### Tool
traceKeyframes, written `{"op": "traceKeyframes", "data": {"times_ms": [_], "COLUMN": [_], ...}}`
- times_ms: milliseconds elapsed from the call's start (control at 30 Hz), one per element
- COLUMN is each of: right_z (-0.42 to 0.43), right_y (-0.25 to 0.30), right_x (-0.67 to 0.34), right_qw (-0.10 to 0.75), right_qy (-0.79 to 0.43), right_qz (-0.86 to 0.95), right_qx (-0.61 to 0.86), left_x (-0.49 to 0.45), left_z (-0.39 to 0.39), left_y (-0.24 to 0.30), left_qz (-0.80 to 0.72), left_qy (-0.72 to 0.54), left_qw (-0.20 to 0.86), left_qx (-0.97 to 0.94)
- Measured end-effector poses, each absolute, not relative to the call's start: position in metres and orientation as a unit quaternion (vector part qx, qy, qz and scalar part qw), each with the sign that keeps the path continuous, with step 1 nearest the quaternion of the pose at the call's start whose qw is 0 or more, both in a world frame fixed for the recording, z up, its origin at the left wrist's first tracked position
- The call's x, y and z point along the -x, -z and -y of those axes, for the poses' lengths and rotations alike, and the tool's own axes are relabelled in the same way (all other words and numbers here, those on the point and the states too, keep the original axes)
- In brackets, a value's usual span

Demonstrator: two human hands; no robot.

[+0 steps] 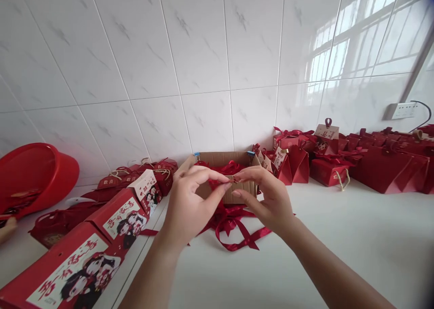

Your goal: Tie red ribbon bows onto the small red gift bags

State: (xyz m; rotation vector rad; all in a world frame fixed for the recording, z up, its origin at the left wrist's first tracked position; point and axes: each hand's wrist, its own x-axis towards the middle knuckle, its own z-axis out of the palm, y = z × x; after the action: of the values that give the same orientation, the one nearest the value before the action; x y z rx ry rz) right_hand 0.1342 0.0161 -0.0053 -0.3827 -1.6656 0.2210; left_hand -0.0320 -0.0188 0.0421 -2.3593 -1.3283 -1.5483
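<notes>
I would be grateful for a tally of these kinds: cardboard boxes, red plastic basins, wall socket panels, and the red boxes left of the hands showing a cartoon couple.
Cardboard box: 1
Red plastic basin: 1
Wall socket panel: 1
Cartoon-couple boxes: 3
Total: 6

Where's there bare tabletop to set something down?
The widest bare patch of white tabletop lies right of the right forearm, in front of the red gift boxes. Another lies between it and the left forearm, nearer than the red ribbons. Crowded: the left, with couple-printed gift boxes and a red basin.
</notes>
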Motion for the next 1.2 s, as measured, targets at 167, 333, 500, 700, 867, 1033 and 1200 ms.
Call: {"op": "traceKeyframes", "data": {"times_ms": [167, 333, 500, 700, 867, 1033, 1200], "right_z": [0.001, 0.003, 0.013, 0.014, 0.01, 0.008, 0.009], "right_y": [-0.003, -0.004, -0.007, -0.009, -0.005, -0.003, -0.005], "right_x": [-0.134, -0.139, -0.137, -0.138, -0.139, -0.137, -0.137], "right_qw": [0.676, 0.666, 0.671, 0.619, 0.544, 0.513, 0.489], "right_qy": [-0.151, -0.188, -0.261, -0.456, -0.56, -0.595, -0.635], "right_qz": [0.713, 0.714, 0.685, 0.633, 0.621, 0.618, 0.597], "right_qx": [0.108, 0.103, 0.112, 0.092, 0.062, 0.025, -0.007], "left_x": [0.025, 0.022, 0.024, 0.032, 0.034, 0.04, 0.038], "left_z": [0.033, 0.038, 0.041, 0.049, 0.049, 0.045, 0.044], "left_y": [-0.041, -0.043, -0.044, -0.056, -0.058, -0.055, -0.055], "left_qz": [0.424, 0.415, 0.412, 0.369, 0.377, 0.363, 0.355], "left_qy": [0.506, 0.533, 0.525, 0.458, 0.447, 0.434, 0.427], "left_qw": [-0.067, -0.201, -0.175, -0.204, -0.242, -0.31, -0.321], "left_qx": [0.748, 0.71, 0.724, 0.783, 0.775, 0.764, 0.767]}}
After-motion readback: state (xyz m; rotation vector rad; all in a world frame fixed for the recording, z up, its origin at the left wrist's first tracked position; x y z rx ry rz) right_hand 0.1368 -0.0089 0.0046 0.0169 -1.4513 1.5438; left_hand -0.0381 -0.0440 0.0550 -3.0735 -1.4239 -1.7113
